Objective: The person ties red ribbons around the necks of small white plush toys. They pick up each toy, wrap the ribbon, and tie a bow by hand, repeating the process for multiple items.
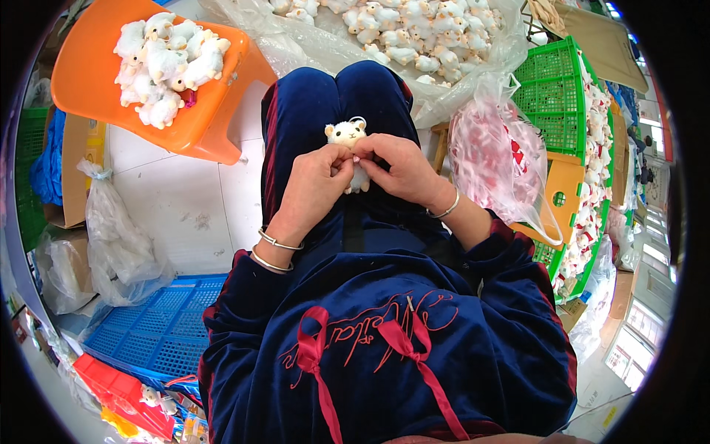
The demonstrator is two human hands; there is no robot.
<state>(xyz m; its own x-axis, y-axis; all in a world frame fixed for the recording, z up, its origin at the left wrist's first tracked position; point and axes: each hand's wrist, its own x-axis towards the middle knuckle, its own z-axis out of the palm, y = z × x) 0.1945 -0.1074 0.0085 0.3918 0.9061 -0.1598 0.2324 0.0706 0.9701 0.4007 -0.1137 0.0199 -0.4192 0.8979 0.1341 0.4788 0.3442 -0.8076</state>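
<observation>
Hands in close now: the left hand (319,176) and the right hand (401,167) meet fingertip to fingertip, thumbs and forefingers pinched on a tiny pink piece (356,158) at the front of a white plush toy (345,134). That toy sits face up over the dark blue trousers (297,122), at the lap's middle. Up left, an orange chair (83,70) carries a heap of similar toys (174,63)!

Bright, diffuse light is filling the room. Windows (629,357) far right of the right hand (403,166) are glaring nearly white; clear plastic sheeting (259,31) beyond it is catching highlights. The hand is showing sharply, while fisheye distortion is bending the outskirts.
</observation>
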